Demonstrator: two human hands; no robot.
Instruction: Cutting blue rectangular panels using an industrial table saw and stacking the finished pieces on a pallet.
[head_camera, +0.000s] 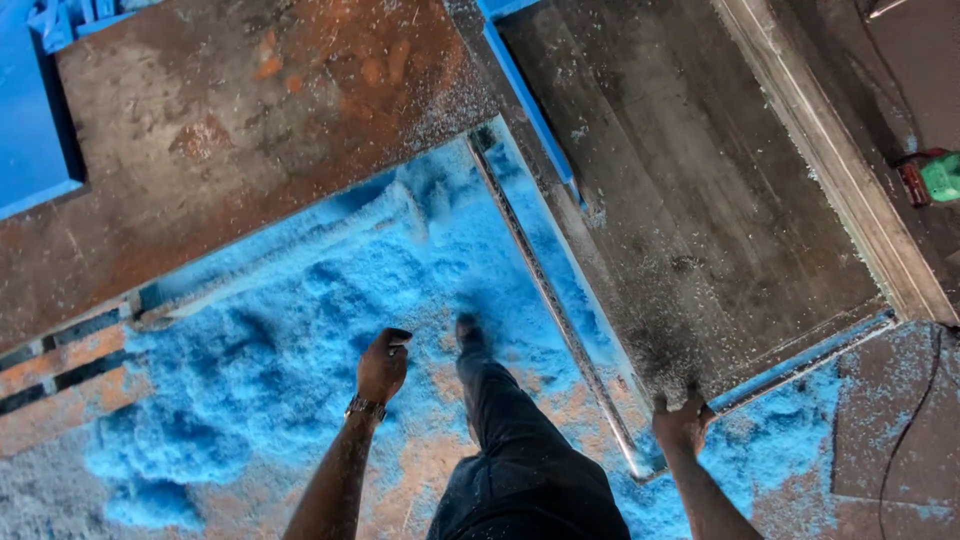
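The person stood over a floor strewn with blue shavings (300, 330), one dark-trousered leg (500, 420) stepping forward into them, and the grey metal table (690, 210) served as the landmark for everything else. The right hand (683, 422) rested on the near corner of that table, fingers curled down over its edge where the dust-covered top met the pale metal rim, so it looked closed on the corner, though how tightly could not be told from above. The left hand (383, 364) hung free to the left of the table, over the shavings, drawn into a loose fist with a watch at the wrist; whether it held anything small could not be made out. Judging by its thick flat top and framed edges, the table would have been heavy and completely stiff, with no give to it, and its surface, coated in fine grit and flakes, looked likely to be slippery under a palm; the rim at the near corner, where the fingers could hook under, seemed the surest place to take hold. The shavings, by contrast, appeared light, loose and soft underfoot. A rusty steel plate (230, 130) lay beyond the table's left side, a blue strip (528, 105) ran along the table's left edge, and a green tool (940, 177) sat past its right edge.
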